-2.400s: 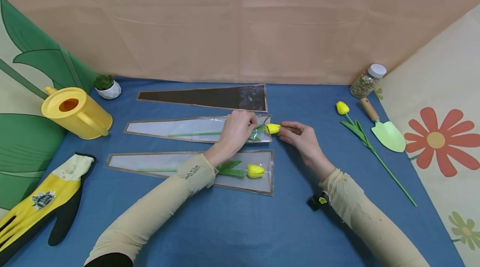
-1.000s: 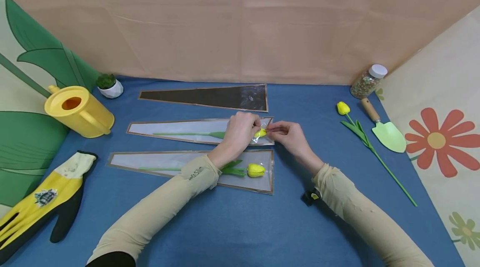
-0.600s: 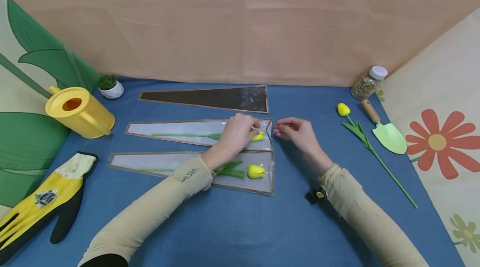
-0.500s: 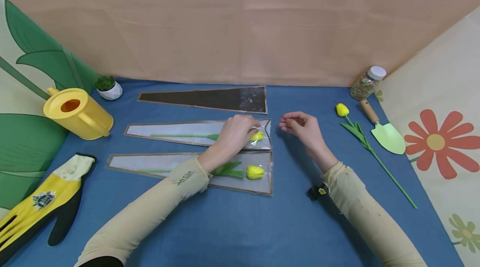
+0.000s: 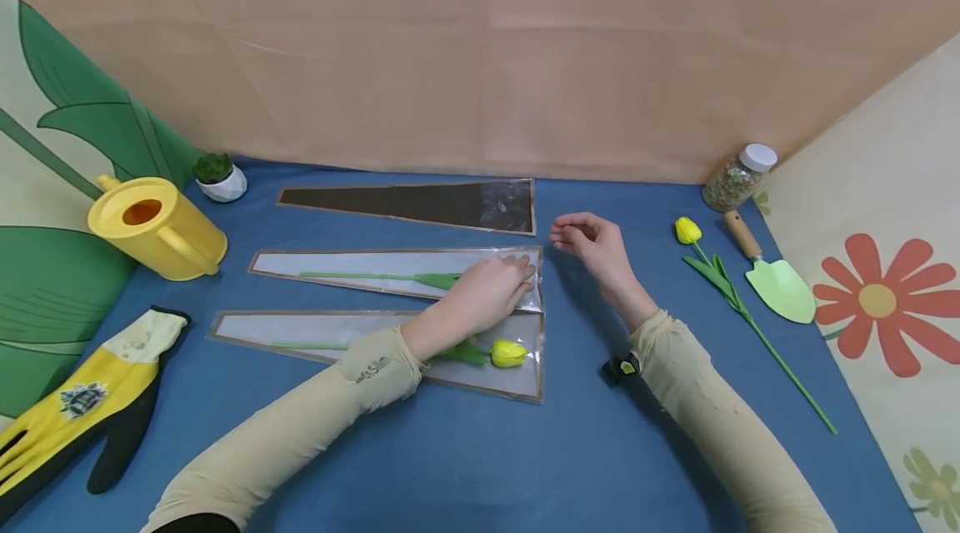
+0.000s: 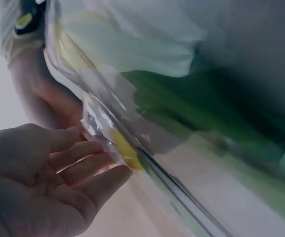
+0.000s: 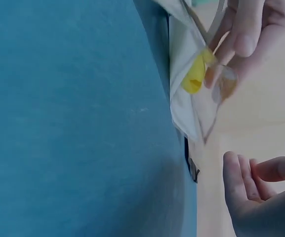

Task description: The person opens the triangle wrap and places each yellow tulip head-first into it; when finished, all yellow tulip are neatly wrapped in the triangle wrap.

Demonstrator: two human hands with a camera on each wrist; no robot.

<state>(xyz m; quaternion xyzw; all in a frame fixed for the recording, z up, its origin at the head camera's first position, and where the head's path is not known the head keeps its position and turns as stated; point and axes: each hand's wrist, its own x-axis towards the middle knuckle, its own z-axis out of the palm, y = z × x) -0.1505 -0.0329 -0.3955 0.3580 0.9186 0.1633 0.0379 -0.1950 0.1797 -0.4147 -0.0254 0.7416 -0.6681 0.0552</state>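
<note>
My left hand (image 5: pixel 487 291) lies over the right end of the middle clear-fronted flower sleeve (image 5: pixel 352 263), hiding the tulip's head in the head view. That tulip's green leaf (image 5: pixel 437 280) and stem show through the film. In the left wrist view, relaxed fingertips touch the film beside the yellow tulip head (image 6: pixel 125 150). From the right wrist view, the sleeve's wide end looks lifted and gaping around the yellow head. My right hand (image 5: pixel 592 246) hovers just right of the sleeve's end, fingers loosely bent and holding nothing.
Nearer me lies a second sleeve (image 5: pixel 258 326) with a yellow tulip (image 5: pixel 508 353); a dark sleeve (image 5: pixel 390 201) lies behind. At right are a loose tulip (image 5: pixel 723 283), a trowel (image 5: pixel 782 290) and a jar (image 5: pixel 735 181). A watering can (image 5: pixel 157 229), potted plant (image 5: pixel 219 176) and glove (image 5: pixel 97 391) stand left.
Earlier the tulip slid left into the middle sleeve, with my right hand at its head. The right hand then let go and drew away; my left hand has shifted right, over the tulip head.
</note>
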